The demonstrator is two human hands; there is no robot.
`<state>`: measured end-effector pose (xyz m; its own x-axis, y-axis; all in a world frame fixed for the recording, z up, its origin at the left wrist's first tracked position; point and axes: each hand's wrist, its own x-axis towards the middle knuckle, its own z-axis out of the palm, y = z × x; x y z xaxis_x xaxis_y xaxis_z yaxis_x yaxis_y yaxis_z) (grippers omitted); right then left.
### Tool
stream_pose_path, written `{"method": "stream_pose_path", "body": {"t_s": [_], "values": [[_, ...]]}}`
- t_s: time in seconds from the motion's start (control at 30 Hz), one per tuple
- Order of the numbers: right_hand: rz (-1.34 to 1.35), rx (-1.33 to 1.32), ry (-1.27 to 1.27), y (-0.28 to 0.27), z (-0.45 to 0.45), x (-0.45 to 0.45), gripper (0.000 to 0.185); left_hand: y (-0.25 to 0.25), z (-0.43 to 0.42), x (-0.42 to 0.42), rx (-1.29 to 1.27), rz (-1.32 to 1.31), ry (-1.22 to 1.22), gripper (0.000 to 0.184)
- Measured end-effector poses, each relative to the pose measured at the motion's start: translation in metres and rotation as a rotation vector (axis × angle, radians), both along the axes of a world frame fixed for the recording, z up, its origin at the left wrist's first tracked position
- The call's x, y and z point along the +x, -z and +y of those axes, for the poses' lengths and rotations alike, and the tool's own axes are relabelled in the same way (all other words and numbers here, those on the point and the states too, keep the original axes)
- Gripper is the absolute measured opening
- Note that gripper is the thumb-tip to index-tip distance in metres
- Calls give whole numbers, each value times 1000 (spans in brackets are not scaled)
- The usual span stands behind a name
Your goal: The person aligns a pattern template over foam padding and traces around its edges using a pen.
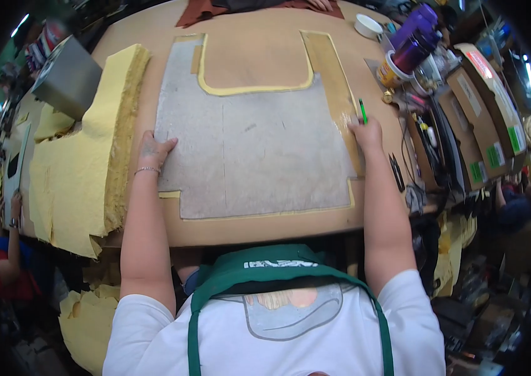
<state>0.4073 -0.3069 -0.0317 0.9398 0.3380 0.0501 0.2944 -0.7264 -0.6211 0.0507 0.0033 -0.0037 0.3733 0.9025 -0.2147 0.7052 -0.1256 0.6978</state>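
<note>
A grey flat panel (265, 150) with a U-shaped cutout at its far side lies in front of me. It rests over a yellow sheet whose edge (259, 91) shows along the cutout and near the bottom corners. My left hand (154, 152) grips the panel's left edge, thumb on top; its other fingers are partly hidden. At the right side my right hand (367, 133) is closed around a green pen (362, 111), beside a brown strip (334, 78) along the panel's edge.
Thick yellow padding (80, 163) is stacked at left, near a grey metal block (68, 78). To the right are a white tub (368, 26), purple bottle (417, 47), black snips (396, 172) and cardboard boxes (475, 119). Another person's hand (320, 5) shows at the far edge.
</note>
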Motion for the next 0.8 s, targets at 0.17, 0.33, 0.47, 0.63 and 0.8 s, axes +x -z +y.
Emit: {"method": "stream_pose_path", "body": {"t_s": [0.17,0.33,0.47,0.63,0.8], "values": [[-64,-187,-5,-28,6,5,45,2,2,2,401,171,113,57],[46,-220,-50,-33,-15,-7,48,8,11,-13,274,59,101,56],[72,-233,-85,-29,-22,-12,48,11,12,-12,183,-10,73,52],[43,-167,-121,-13,-29,0,47,2,9,-6,-11,-137,70,47],[62,65,-165,5,-36,9,34,-21,-7,-6,-158,-174,101,50]]}}
